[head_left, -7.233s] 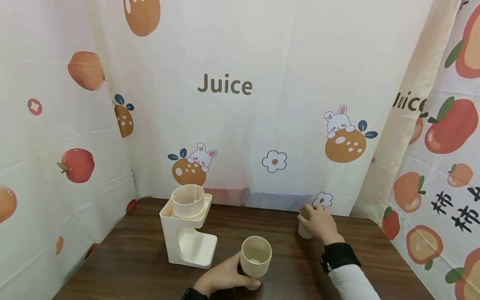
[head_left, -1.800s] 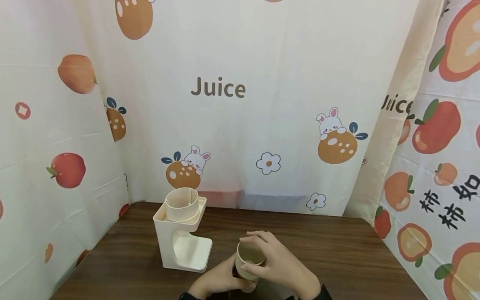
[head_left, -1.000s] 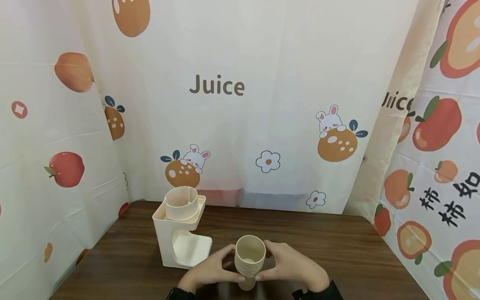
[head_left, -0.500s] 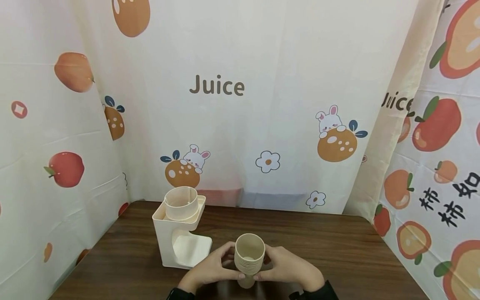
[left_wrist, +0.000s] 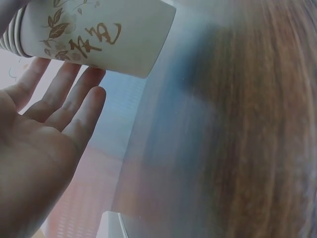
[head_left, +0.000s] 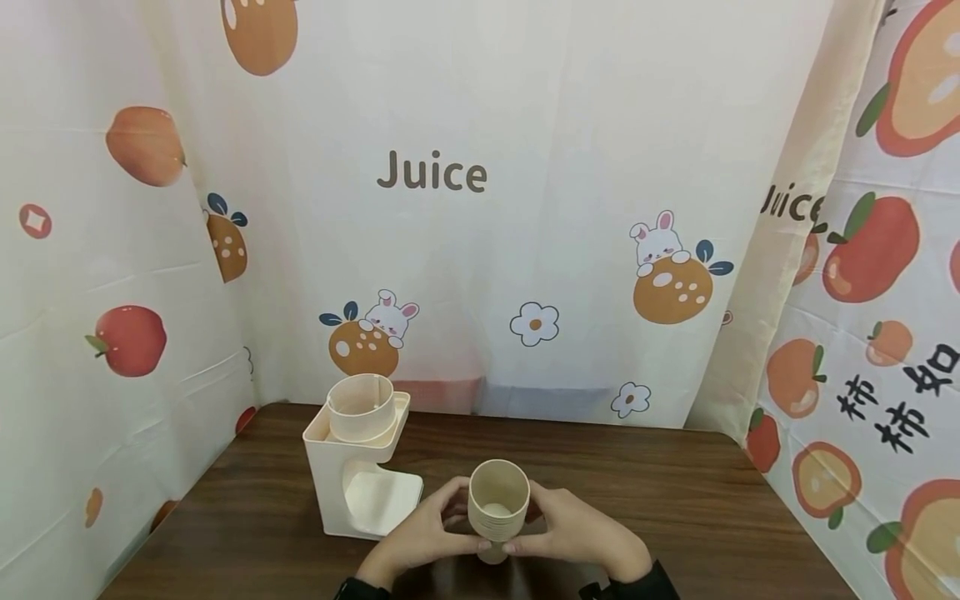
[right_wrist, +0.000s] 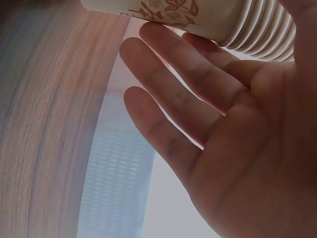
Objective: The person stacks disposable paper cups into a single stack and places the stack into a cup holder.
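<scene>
A stack of beige paper cups (head_left: 497,527), nested and mouth up, is held between both hands in front of the person. My left hand (head_left: 427,529) grips it from the left, thumb low near the bottom cup and fingers round the far side. From the right, my right hand (head_left: 581,533) holds it the same way. Brown leaf print and lettering show on the lowest cup (left_wrist: 99,39) in the left wrist view, its base close over the table. Stacked rims (right_wrist: 265,29) appear in the right wrist view. To the left stands a cream-coloured stand (head_left: 330,483) with a round open tube (head_left: 362,417) on top.
The dark wooden table (head_left: 712,517) runs back to a white curtain (head_left: 570,167) printed with fruit and rabbits. A side curtain (head_left: 60,433) hangs at the left. The stand's low base plate (head_left: 382,500) reaches close to my left wrist.
Earlier my right hand was at a cup at the back right; it then came to the stack beside my left hand. Over the last second both hands have shifted the stack slightly up and away.
</scene>
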Tool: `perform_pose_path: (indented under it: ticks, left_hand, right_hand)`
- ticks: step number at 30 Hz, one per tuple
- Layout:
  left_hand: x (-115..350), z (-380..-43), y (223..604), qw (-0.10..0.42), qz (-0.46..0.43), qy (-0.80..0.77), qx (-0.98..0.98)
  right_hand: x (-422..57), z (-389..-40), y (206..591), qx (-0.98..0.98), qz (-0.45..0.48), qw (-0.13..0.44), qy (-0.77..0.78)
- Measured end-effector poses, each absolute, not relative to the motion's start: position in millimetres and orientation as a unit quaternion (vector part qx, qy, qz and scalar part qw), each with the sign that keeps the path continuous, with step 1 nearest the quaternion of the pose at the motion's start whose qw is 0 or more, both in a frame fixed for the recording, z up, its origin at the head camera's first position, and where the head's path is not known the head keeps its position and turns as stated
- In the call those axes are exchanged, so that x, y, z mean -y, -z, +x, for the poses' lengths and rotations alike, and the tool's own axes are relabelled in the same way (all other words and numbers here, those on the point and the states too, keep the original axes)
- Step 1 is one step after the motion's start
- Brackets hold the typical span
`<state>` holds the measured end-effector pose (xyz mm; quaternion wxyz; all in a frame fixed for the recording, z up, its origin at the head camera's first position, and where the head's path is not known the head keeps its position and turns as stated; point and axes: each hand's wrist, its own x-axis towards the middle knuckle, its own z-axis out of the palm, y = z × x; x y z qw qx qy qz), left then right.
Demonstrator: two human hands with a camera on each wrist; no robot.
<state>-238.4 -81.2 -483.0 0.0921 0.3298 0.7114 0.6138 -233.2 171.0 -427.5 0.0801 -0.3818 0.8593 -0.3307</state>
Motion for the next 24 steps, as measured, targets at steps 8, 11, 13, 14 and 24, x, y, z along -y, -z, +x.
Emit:
perform_pose_path:
  ticks: [8, 11, 13, 14, 24]
  left_hand:
    - [79, -237, 476, 0.051, 0.318, -0.606, -0.727]
    - [80, -236, 471, 0.027, 0.316, -0.604, -0.732]
    - [80, -235, 468, 0.015, 0.312, -0.606, -0.731]
    - [80, -232, 462, 0.012, 0.308, -0.607, -0.733]
    - [78, -229, 435, -0.048, 0.302, -0.622, -0.720]
  right_hand:
    - [-169, -231, 424, -0.853, -0.382, 0.058, 0.352]
    - [-167, -231, 423, -0.852, -0.382, 0.050, 0.355]
    - [-166, -232, 422, -0.850, -0.381, 0.045, 0.361]
    - [-165, -232, 422, -0.849, -0.380, 0.042, 0.365]
    - [-150, -214, 376, -0.805, -0.395, 0.024, 0.441]
